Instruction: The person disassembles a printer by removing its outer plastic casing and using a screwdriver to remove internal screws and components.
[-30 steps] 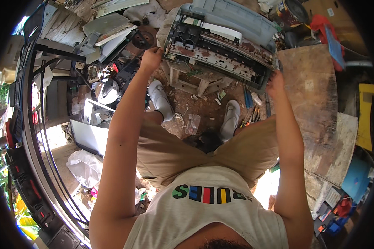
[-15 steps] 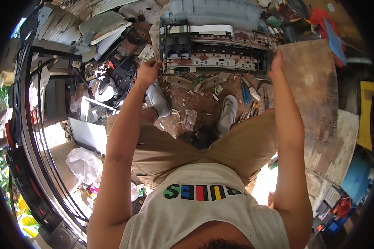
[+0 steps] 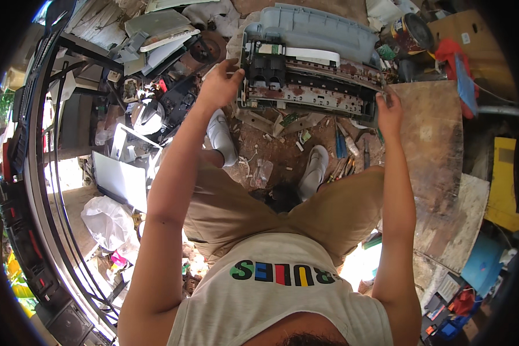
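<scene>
A stripped printer chassis point(image 3: 314, 89), long and dark with rusty metal rails, a black carriage at its left and a white ribbon strip along the top, lies tilted across the space beyond my feet. My left hand point(image 3: 220, 86) is closed at its left end, thumb and fingertips against the edge. At the other end, my right hand point(image 3: 390, 114) pinches the near right corner with bent fingers. Right behind the chassis stands a pale blue-grey plastic tub point(image 3: 317, 32).
On the dirt floor lie scraps, circuit board pieces and several hand tools point(image 3: 347, 144). A wooden board point(image 3: 429, 138) lies to the right. Dismantled parts point(image 3: 150, 118) and a white plastic bag point(image 3: 106, 222) crowd the left. A metal frame point(image 3: 40, 167) runs along the left side.
The chassis has shifted slightly right in view, its right end swinging nearer. My left hand has moved up and right with looser fingers; my right hand sits a little lower at the corner.
</scene>
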`<state>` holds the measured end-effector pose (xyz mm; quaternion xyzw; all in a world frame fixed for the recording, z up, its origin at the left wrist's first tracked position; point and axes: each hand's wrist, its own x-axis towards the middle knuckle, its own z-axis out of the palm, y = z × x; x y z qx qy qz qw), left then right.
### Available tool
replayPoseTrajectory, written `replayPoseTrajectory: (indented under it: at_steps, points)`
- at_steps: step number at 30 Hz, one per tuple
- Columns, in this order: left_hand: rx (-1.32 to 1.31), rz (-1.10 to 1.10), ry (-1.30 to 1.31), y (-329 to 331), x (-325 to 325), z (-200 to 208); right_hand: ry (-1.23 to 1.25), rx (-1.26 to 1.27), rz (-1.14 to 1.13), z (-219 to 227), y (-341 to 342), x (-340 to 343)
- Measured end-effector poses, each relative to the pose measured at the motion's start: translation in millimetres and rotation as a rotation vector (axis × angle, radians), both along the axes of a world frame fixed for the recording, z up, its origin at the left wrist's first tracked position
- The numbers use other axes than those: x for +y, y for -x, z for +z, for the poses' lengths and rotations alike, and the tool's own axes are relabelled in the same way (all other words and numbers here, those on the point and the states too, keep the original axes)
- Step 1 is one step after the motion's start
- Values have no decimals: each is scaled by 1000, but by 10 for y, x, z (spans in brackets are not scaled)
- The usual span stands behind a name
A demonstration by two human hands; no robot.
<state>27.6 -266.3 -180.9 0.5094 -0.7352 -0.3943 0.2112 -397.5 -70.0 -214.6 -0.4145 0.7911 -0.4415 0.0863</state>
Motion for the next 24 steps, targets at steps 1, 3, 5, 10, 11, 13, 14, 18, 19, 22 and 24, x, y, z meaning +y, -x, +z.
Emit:
replayPoseTrajectory:
  at_steps: [1, 3, 5, 10, 11, 13, 14, 18, 19, 22, 24]
  points:
    - [28, 3, -23, 50, 21, 14, -11, 42, 42, 104, -105, 33]
    - [24, -34, 18, 71, 16, -50, -37, 140, 134, 380, -334, 67]
    - [-73, -90, 65, 172, -20, -123, -57, 218, 187, 589, -390, 157]
    - [-31, 20, 319, 289, -189, 9, -158, 26, -42, 633, -50, 809]
    - [43, 22, 308, 393, -229, 2, -123, -22, -61, 471, 204, 1084]
    - [151, 33, 280, 504, -292, -41, -141, -120, -108, 137, 464, 1624]
    - [124, 56, 305, 494, -329, -52, -190, -157, -133, 0, 486, 1813]
    - [52, 60, 397, 589, -583, 11, -505, -289, -288, -619, 433, 2517]
    - [35, 31, 399, 590, -582, -9, -497, -316, -277, -736, 427, 2605]
    - [-68, -17, 376, 667, -614, 49, -500, -355, -250, -927, 504, 2650]
    - [-152, -35, 403, 689, -622, 86, -530, -329, -226, -937, 545, 2539]
